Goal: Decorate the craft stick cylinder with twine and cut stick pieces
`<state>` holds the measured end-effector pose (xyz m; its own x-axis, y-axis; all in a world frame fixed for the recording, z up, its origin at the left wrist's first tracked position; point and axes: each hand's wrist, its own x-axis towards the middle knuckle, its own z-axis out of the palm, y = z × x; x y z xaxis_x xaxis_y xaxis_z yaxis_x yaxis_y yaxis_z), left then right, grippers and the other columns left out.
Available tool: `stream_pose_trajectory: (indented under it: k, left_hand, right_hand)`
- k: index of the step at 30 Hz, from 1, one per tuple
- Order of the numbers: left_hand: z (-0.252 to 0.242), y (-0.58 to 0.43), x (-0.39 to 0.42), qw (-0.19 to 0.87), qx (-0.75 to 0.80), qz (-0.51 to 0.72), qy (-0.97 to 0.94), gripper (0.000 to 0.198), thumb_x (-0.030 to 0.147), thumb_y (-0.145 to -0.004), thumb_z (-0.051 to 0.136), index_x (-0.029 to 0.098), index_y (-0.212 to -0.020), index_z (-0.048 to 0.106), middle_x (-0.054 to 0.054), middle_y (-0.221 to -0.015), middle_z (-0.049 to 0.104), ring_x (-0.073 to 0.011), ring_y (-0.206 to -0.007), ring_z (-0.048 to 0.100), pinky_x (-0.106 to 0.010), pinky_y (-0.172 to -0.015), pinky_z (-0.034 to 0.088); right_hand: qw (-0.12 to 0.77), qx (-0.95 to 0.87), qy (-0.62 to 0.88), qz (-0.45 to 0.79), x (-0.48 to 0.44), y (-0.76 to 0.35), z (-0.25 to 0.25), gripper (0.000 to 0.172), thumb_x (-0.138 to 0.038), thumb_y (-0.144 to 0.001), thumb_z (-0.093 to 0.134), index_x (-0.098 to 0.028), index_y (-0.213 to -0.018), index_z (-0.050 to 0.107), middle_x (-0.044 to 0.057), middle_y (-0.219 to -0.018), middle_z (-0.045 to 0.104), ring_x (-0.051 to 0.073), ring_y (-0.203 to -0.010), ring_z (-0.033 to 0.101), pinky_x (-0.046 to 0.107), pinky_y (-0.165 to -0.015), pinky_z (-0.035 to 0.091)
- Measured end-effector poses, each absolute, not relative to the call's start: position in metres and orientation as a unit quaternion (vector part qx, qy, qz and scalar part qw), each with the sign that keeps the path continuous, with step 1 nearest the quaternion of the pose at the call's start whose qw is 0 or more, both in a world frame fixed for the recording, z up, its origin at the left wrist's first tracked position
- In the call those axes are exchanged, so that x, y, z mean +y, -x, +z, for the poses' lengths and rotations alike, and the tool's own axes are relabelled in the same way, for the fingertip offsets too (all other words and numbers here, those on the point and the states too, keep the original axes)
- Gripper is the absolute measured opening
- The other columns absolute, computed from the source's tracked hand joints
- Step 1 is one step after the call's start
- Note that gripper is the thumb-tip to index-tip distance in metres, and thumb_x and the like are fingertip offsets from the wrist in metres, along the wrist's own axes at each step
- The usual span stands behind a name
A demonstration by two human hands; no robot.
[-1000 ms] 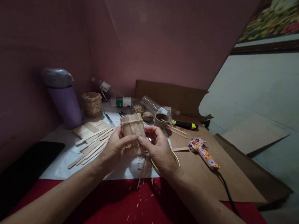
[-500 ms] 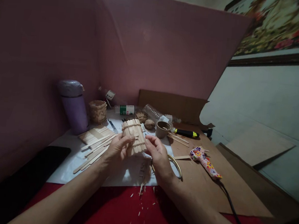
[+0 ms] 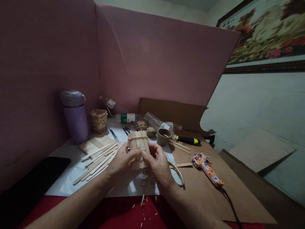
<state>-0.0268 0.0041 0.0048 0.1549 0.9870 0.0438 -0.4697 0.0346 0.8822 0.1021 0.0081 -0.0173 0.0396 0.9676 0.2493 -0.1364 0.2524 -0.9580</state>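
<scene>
Between my two hands is a small popsicle-stick holder, its pale sticks standing side by side with twine tied around them and a bow on the front. My left hand is closed on its left side, the thumb lying over the front near the bow. On the right side, my right hand grips it too, thumb on the front and fingers behind. The holder is upright, a little above the white sheet. Its back and part of its lower end are hidden by my hands.
Loose popsicle sticks lie left. Behind stand a purple tumbler, a woven basket, plastic bottles, twine balls and a brown cup. Rightward are a utility knife, a flowered glue gun and a gold ring.
The holder has turned from tilted to more upright, and my right hand has moved in to grip its front. The whole view has shifted slightly.
</scene>
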Motion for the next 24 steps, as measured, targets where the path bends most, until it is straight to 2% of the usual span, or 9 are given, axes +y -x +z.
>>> stream_pose_trajectory:
  k: [5, 11, 18, 24]
  left_hand:
    - [0.0041, 0.0279, 0.0021, 0.684, 0.311, 0.542, -0.376, 0.044, 0.025, -0.07, 0.071, 0.021, -0.112, 0.056, -0.005, -0.088, 0.071, -0.0202, -0.07, 0.068, -0.03, -0.061, 0.051]
    - [0.0084, 0.0262, -0.0014, 0.685, 0.308, 0.546, -0.37, 0.04, 0.016, -0.072, 0.063, 0.02, -0.111, 0.053, -0.004, -0.083, 0.069, -0.0186, -0.067, 0.067, -0.028, -0.058, 0.05]
    - [0.0053, 0.0271, 0.001, 0.666, 0.303, 0.552, -0.399, 0.045, 0.018, -0.072, 0.072, 0.017, -0.111, 0.052, -0.008, -0.094, 0.07, -0.021, -0.079, 0.069, -0.031, -0.068, 0.053]
    - [0.0013, 0.0275, 0.0055, 0.66, 0.304, 0.561, -0.396, 0.05, 0.019, -0.068, 0.076, 0.015, -0.112, 0.054, -0.01, -0.095, 0.071, -0.0223, -0.079, 0.07, -0.033, -0.07, 0.055]
  right_hand:
    - [0.593, -0.515, 0.408, 0.465, 0.0091, -0.102, -0.0193, 0.043, -0.042, -0.072, 0.072, -0.018, -0.105, 0.056, 0.01, -0.107, 0.068, 0.026, -0.101, 0.063, 0.039, -0.087, 0.049]
    - [0.591, -0.519, 0.413, 0.459, 0.0077, -0.1018, -0.0186, 0.045, -0.042, -0.073, 0.071, -0.017, -0.106, 0.056, 0.011, -0.107, 0.067, 0.026, -0.101, 0.062, 0.04, -0.088, 0.049]
    - [0.591, -0.527, 0.409, 0.454, 0.0067, -0.1023, -0.0186, 0.046, -0.044, -0.074, 0.071, -0.017, -0.108, 0.055, 0.011, -0.108, 0.067, 0.026, -0.102, 0.062, 0.04, -0.09, 0.049]
    - [0.604, -0.508, 0.4, 0.467, 0.0093, -0.102, -0.02, 0.043, -0.045, -0.075, 0.069, -0.018, -0.106, 0.057, 0.008, -0.105, 0.067, 0.024, -0.099, 0.062, 0.036, -0.085, 0.049]
